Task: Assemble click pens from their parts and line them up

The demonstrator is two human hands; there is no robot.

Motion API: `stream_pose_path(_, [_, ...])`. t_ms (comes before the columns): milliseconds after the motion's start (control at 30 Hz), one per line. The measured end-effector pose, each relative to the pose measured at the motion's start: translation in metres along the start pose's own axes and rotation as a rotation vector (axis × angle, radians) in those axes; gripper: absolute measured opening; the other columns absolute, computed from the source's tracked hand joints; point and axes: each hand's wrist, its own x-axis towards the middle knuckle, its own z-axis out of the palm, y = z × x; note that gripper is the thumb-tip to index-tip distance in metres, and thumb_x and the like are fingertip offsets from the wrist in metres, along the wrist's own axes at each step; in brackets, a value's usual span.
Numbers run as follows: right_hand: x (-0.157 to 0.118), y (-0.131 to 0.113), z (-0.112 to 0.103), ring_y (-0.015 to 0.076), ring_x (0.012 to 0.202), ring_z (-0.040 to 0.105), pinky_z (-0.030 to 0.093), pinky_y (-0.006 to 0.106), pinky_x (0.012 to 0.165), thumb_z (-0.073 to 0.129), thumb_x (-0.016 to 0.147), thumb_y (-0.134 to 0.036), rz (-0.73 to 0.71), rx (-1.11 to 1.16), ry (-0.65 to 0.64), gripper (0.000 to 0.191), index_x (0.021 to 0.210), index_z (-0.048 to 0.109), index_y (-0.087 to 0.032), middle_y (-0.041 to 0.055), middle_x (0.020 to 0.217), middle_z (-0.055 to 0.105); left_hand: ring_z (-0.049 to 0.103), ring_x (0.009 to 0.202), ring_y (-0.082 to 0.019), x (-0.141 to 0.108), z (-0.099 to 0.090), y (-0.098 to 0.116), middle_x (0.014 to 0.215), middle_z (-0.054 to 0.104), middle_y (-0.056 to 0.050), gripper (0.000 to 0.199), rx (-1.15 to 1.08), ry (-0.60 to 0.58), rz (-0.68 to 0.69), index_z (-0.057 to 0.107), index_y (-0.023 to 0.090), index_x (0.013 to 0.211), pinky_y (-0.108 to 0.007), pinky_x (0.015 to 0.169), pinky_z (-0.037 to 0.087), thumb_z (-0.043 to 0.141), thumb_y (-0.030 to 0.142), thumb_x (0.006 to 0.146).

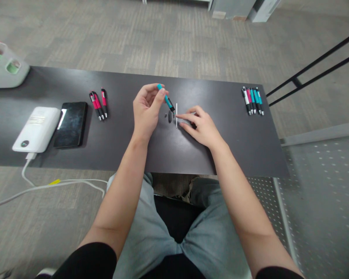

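Note:
My left hand point(147, 106) is closed around a teal pen barrel point(165, 98), its dark end tilted down to the right over the table. Just below that end lie a black pen grip point(170, 116) and a tiny dark part point(165, 115), too small to make out. A thin white ink refill point(176, 116) lies beside them on the table. Close to the refill is my right hand point(202, 126), thumb and index finger stretched toward it and a little apart. The index fingertip appears to reach the refill; whether it presses on it I cannot tell.
Several assembled pens point(252, 100) lie in a row at the right end of the dark table point(119, 143). Three pink pens point(99, 104) rest to the left. Further left are a black phone-like slab point(70, 124), a white power bank point(37, 130) with a cable point(26, 170), and a white container point(8, 69).

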Motion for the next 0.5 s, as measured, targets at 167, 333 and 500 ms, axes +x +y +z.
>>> stream_pose_path(167, [0.000,-0.008,-0.003,0.0413,0.133,0.074,0.060,0.060,0.119,0.072,0.127,-0.045,-0.029,-0.112,-0.045,0.032,0.145,0.099,-0.038,0.0146,0.152,0.082,0.093,0.114,-0.028,0.000,0.000,-0.002,0.115,0.091,-0.007,0.058,-0.013,0.012,-0.003,0.083,0.030,0.122,-0.039,0.099,0.079,0.101,0.084,0.109])
stream_pose_path(333, [-0.001,-0.008,-0.004,0.0386,0.125,0.078,0.058,0.057,0.118,0.071,0.126,-0.044,0.076,-0.121,0.001,0.028,0.140,0.091,-0.030,0.0144,0.143,0.086,0.091,0.107,-0.025,-0.005,0.003,-0.005,0.110,0.089,-0.005,0.055,0.031,-0.007,0.049,0.083,0.029,0.119,-0.036,0.095,0.078,0.100,0.081,0.110])
stream_pose_path(500, [-0.001,-0.001,0.002,0.0397,0.120,0.078,0.062,0.056,0.113,0.077,0.124,-0.052,0.188,-0.145,0.095,0.024,0.126,0.084,-0.029,0.0158,0.138,0.087,0.090,0.106,-0.024,-0.010,0.000,-0.003,0.110,0.089,-0.005,0.049,0.150,-0.056,0.067,0.085,0.030,0.124,-0.034,0.092,0.074,0.094,0.077,0.116])
